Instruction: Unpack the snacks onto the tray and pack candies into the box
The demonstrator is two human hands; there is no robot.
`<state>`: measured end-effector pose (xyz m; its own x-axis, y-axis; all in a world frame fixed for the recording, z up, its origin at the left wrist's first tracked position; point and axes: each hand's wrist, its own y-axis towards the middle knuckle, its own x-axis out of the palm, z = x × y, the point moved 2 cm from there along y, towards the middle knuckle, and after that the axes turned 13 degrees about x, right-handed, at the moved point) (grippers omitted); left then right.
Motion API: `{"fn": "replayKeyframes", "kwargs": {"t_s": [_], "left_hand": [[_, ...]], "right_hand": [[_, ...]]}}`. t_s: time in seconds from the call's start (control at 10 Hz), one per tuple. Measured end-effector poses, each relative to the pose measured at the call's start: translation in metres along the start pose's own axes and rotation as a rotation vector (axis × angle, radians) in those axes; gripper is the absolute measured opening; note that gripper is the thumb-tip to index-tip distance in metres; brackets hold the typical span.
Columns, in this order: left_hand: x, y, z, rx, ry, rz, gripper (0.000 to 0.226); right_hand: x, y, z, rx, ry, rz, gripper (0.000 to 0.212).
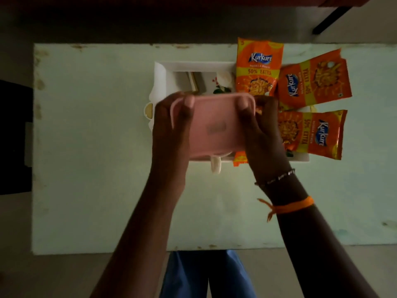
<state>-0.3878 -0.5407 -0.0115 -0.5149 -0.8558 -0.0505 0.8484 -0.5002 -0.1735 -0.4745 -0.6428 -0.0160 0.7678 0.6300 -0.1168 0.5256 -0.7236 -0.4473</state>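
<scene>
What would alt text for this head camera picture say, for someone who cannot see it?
Seen from above, a person's left hand and right hand grip a pink box over a white tray. Three orange Kurkure packets lie on the tray's right side.

So you've got the tray [160, 82] sitting on the table [96, 147], a bit right of its middle. Three snack packets are bunched on the tray's right side: one [258, 67] at the far edge, one [314, 80] tilted just right of it and overlapping it, one [311, 134] nearer you. The box [212, 125] is over the tray's near-left part, your left hand [171, 127] on its left end and right hand [262, 130] on its right.
</scene>
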Motion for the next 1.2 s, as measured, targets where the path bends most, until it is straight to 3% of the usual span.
{"fn": "replayKeyframes", "kwargs": {"t_s": [0.1, 0.2, 0.4, 0.7, 1.0, 1.1, 1.2], "left_hand": [[0.005, 0.04, 0.002, -0.047, 0.046, -0.009, 0.047], [0.008, 0.081, -0.001, -0.043, 0.153, 0.004, 0.037], [0.009, 0.122, -0.026, -0.077, 0.24, -0.006, 0.027], [0.012, 0.143, -0.052, -0.069, 0.638, -0.222, 0.046], [0.013, 0.141, -0.065, -0.138, 0.76, -0.267, 0.043], [0.017, 0.133, -0.049, -0.007, 0.862, -0.177, 0.055], [0.025, 0.1, -0.037, 0.203, 0.838, -0.069, 0.055]], "right_hand": [[0.004, 0.033, -0.009, 0.079, -0.035, -0.036, 0.011], [0.007, 0.065, -0.018, 0.075, -0.158, 0.059, 0.01], [0.013, 0.113, -0.009, 0.104, -0.331, 0.172, 0.023], [0.019, 0.149, 0.027, 0.103, -0.725, 0.256, 0.024], [0.018, 0.144, 0.029, 0.072, -0.776, 0.204, 0.028], [0.008, 0.127, 0.022, 0.002, -0.747, 0.238, 0.028], [-0.003, 0.096, 0.021, -0.23, -0.811, 0.33, 0.03]]}}
